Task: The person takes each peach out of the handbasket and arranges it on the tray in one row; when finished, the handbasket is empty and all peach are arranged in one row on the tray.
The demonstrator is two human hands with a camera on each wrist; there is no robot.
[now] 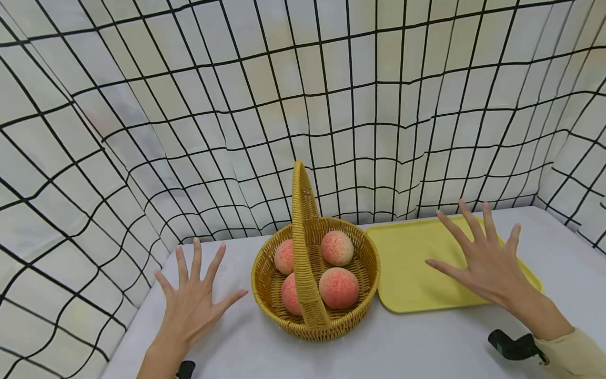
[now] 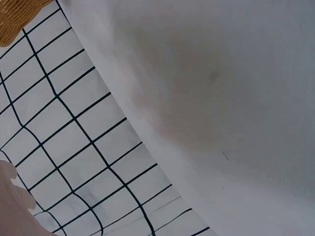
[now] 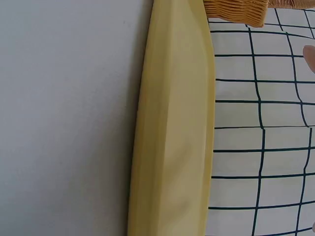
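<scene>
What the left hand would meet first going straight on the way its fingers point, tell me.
The left hand would likely meet the checked cloth first; how far off is unclear.

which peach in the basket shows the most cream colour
The back-right peach, right of the handle: cream covers much of its right side, while the other three look mostly pink.

The white bench [image 2: 256, 123] fills the right, black-gridded white cloth [image 2: 74, 147] the left; brown woven basket [image 2: 19, 17] is upper left, hand [image 2: 15, 206] lower left.
</scene>
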